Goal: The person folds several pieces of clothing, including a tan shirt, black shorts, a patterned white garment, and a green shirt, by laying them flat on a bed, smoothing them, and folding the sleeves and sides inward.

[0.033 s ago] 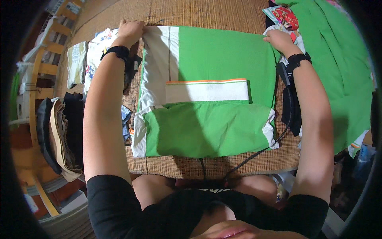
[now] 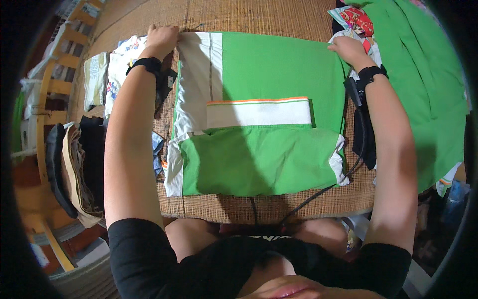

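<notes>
A green and white knit garment (image 2: 284, 74), probably a shirt, lies spread on the woven mat (image 2: 249, 17). Its near part is folded up over itself. Across the middle runs a white ribbed band (image 2: 259, 113) edged in orange and green. My left hand (image 2: 163, 41) grips the far left corner, by the white panel, its fingertips partly hidden. At the far right corner my right hand (image 2: 349, 51) pinches the green edge between thumb and fingers. Both arms reach forward on either side of the garment, each with a black strap at the wrist.
A big green cloth (image 2: 413, 84) is heaped at the right beside a red patterned piece (image 2: 358, 21). Folded clothes (image 2: 95, 79) lie at the left, with dark and beige ones (image 2: 77, 169) nearer. A black cable (image 2: 311, 202) crosses the mat's near edge. A wooden rail (image 2: 45, 124) stands far left.
</notes>
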Tool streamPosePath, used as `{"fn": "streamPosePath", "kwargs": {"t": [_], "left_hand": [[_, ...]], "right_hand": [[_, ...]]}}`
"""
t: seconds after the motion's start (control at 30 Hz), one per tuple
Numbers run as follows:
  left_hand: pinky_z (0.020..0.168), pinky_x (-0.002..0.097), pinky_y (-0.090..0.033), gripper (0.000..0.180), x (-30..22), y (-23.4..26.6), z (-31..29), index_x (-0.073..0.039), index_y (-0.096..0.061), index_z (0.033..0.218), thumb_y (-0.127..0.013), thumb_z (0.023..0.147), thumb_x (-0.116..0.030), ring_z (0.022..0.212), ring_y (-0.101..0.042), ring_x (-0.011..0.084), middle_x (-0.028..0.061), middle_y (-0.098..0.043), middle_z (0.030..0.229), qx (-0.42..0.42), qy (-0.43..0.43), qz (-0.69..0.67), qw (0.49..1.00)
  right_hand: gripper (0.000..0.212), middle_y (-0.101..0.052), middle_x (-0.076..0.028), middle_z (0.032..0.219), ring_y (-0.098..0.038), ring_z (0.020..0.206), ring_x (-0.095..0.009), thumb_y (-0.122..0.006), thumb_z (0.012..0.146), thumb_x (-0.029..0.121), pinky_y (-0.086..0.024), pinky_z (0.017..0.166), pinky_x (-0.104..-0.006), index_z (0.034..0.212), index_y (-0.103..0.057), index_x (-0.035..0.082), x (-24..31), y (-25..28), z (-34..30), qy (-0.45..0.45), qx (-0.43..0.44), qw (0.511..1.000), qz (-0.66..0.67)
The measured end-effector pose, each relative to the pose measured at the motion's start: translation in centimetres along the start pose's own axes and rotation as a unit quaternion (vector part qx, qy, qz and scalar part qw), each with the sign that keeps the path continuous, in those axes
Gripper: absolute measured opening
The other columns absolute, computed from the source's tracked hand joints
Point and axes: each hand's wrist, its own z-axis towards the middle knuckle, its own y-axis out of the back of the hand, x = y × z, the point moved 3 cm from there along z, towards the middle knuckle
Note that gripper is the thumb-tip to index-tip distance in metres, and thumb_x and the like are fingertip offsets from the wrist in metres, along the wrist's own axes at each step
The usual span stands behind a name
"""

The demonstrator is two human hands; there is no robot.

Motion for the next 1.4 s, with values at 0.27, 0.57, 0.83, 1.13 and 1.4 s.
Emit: {"fn": "streamPosePath", "kwargs": {"t": [0.27, 0.57, 0.83, 1.13, 1.4], "left_hand": [[0.081, 0.0432, -0.029, 0.023, -2.3, 0.6, -0.9, -0.015, -0.052, 0.093, -0.051, 0.071, -0.022, 0.091, -0.049, 0.026, 0.0087, -0.052, 0.094, -0.036, 0.053, -0.037, 0.997], [0.076, 0.0343, -0.041, 0.027, -10.7, 6.0, -13.1, -0.008, -0.055, 0.091, -0.058, 0.069, -0.023, 0.088, -0.049, 0.0286, 0.0129, -0.049, 0.095, 0.088, -0.153, -0.33, 0.927], [0.083, 0.0669, -0.014, 0.069, -15.4, 4.5, -22.0, -0.037, -0.006, 0.126, -0.05, 0.073, -0.042, 0.123, 0.004, 0.0275, 0.0068, 0.002, 0.134, 0.209, -0.196, -0.185, 0.94], [0.088, 0.0605, -0.017, 0.066, -14.5, 5.0, -23.2, -0.034, -0.012, 0.126, -0.052, 0.074, -0.035, 0.123, 0.001, 0.0296, 0.0071, -0.001, 0.134, 0.188, -0.219, -0.225, 0.931], [0.09, 0.0599, -0.009, 0.067, -12.9, 4.9, -24.4, -0.035, -0.011, 0.126, -0.053, 0.074, -0.031, 0.123, 0.002, 0.0299, 0.0063, 0.003, 0.135, 0.247, -0.18, -0.196, 0.932]], "right_hand": [[0.032, -0.053, -0.005, 0.082, -0.051, 0.075, -0.014, -0.058, 0.07, 0.025, -0.043, 0.062, -0.0279, 0.091, -0.051, 0.002, -2.8, 0.0, -3.1, -0.005, -0.126, 0.879, 0.46], [0.017, -0.052, -0.006, 0.049, -0.043, 0.036, -0.01, -0.06, 0.067, 0.014, -0.034, 0.033, -0.0229, 0.062, -0.054, -0.001, 3.3, -2.4, -15.3, -0.15, 0.284, 0.829, 0.458], [0.025, -0.049, -0.009, 0.046, -0.05, 0.038, -0.018, -0.051, 0.068, 0.017, -0.037, 0.034, -0.027, 0.054, -0.048, -0.002, 2.1, -5.3, -17.9, -0.3, 0.005, 0.838, 0.457], [0.038, -0.043, -0.004, 0.047, -0.034, 0.035, -0.013, -0.056, 0.071, 0.035, -0.025, 0.032, -0.0306, 0.065, -0.052, -0.002, 6.1, -5.8, -22.6, -0.211, 0.117, 0.808, 0.537], [0.045, -0.053, -0.017, 0.056, -0.05, 0.041, -0.025, -0.064, 0.064, 0.031, -0.039, 0.036, -0.0346, 0.071, -0.051, -0.012, 6.1, -5.2, -21.5, -0.208, 0.073, 0.915, 0.338]]}}
